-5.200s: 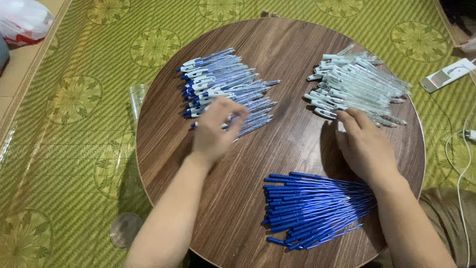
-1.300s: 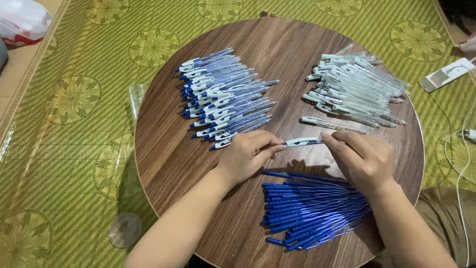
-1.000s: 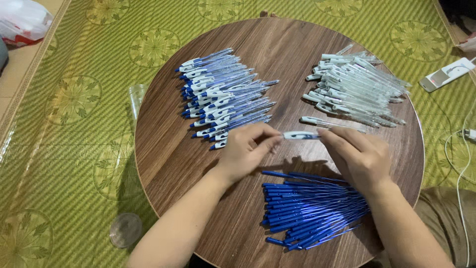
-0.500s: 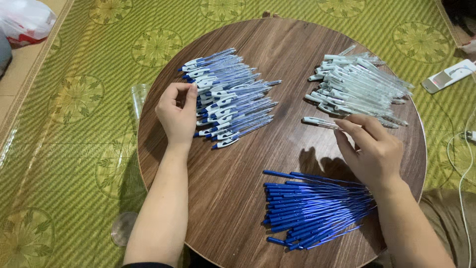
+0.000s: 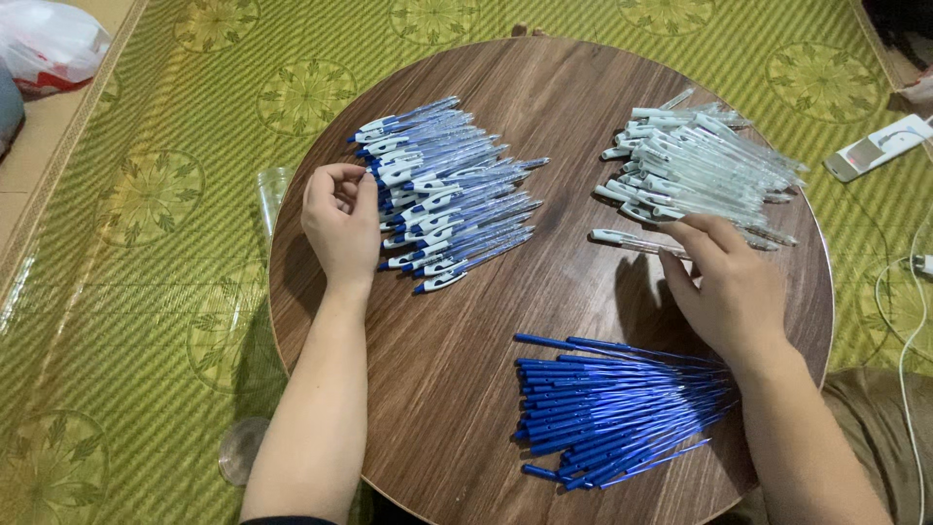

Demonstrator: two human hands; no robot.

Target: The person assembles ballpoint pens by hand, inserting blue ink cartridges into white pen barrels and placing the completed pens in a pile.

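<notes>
Here, a round wooden table (image 5: 544,87) sits on a green patterned mat (image 5: 146,194), seen from above.

Left hand (image 5: 340,224): at 9 o'clock on the tabletop, fingers loosely curled, fingertips touching the left edge of the pile of assembled blue-and-white pens (image 5: 447,194). Whether it pinches a pen cannot be told; the palm faces away. That pile lies at about 11 o'clock, pens roughly parallel, white clip ends toward the hand.

Right hand (image 5: 729,282): at 3 o'clock, partly open, fingers spread and bent down. Fingertips rest on a single clear pen barrel (image 5: 632,240) lying apart, just below the pile of clear barrels with white caps (image 5: 700,160) at 1 o'clock. Grip not closed around it.

A third pile, blue ink refills (image 5: 612,408), lies at 5 o'clock, near the right wrist, not touched.

No box or tray on the table; all three piles lie loose on the wood.

Off the table: a white plastic bag (image 5: 53,44) at far 10 o'clock, a white handset-like device (image 5: 880,146) at 2 o'clock, a white cable (image 5: 909,321) at 3 o'clock.
</notes>
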